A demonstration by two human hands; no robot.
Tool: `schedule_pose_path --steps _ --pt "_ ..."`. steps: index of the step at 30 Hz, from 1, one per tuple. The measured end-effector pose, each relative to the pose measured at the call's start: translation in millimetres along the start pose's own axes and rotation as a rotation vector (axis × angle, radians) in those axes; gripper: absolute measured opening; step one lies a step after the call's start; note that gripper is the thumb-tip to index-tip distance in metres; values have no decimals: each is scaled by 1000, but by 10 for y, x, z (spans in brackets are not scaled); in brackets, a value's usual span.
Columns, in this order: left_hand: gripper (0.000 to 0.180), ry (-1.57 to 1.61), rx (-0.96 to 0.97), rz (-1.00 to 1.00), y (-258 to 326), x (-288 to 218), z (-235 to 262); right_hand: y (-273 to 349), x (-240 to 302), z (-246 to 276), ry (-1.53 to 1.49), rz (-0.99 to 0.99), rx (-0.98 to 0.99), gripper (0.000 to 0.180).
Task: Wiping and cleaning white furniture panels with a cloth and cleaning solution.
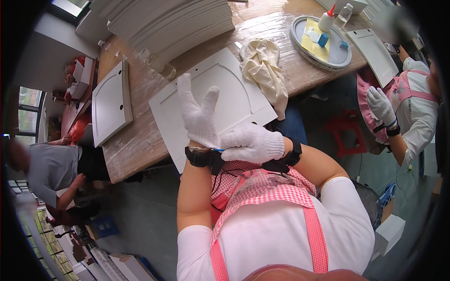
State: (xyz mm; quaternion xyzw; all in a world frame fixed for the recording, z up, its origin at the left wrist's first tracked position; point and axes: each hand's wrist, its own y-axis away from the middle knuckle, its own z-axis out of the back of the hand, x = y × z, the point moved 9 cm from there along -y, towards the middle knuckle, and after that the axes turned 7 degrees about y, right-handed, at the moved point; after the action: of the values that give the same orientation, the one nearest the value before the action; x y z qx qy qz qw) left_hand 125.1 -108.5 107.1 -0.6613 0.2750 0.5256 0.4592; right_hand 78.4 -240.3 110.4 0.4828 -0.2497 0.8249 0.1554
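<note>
My left hand [197, 110] wears a white knitted glove and is raised over the table edge, fingers stretched and thumb apart. Also in a white glove, my right hand [253, 143] reaches across to the left wrist, its fingers closed at the cuff of the left glove [208, 139]. Dark bands [199, 157] sit round both wrists. Beneath and beyond the hands lies a white panel [229, 75] with a curved groove, partly covered by them. A crumpled cream cloth [262, 65] rests over the panel's right edge.
A tall stack of white panels [164, 28] stands at the far left of the wooden table [136, 161]. Another white panel [112, 105] lies left. At right, a round lid [300, 47] carries a red-tipped bottle [326, 21] and blue blocks. Other people [417, 98] stand on both sides.
</note>
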Motion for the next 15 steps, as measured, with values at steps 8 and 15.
schedule_pose_path --steps 8,15 --pt "56 -541 56 327 356 449 1092 82 -1116 1390 401 -554 -554 24" --pt "79 -1026 152 531 575 823 1758 -177 -1924 1966 1307 -584 -608 66"
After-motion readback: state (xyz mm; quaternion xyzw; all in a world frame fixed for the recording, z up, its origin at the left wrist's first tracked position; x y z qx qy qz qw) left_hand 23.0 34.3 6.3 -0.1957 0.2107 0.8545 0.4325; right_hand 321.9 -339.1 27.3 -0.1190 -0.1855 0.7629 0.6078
